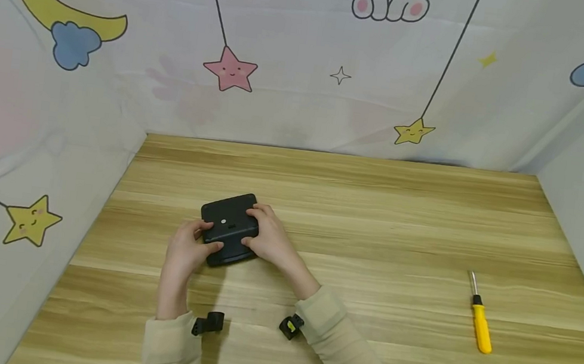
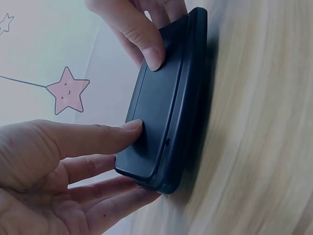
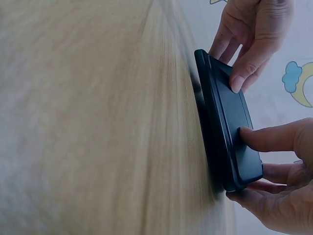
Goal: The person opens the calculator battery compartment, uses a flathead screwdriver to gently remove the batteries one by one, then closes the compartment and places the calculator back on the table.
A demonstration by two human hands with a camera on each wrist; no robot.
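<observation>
A flat black plastic device [image 1: 232,211] with rounded corners and a stepped body lies slightly turned on the table, left of the middle. A small white dot shows on its face; its exact kind is unclear. My left hand [image 1: 187,248] grips its left side, the thumb on the near sloping panel and the fingers around the edge. On the opposite side my right hand [image 1: 268,236] holds it, thumb on that same panel. In the left wrist view the device's panel [image 2: 151,107] shows between both thumbs. The right wrist view shows its near edge [image 3: 215,117] close to the tabletop.
A screwdriver [image 1: 480,323] with a yellow handle lies on the right part of the wooden table [image 1: 374,215]. White cloth walls [image 1: 289,109] with printed stars and moons enclose the table at the back and sides.
</observation>
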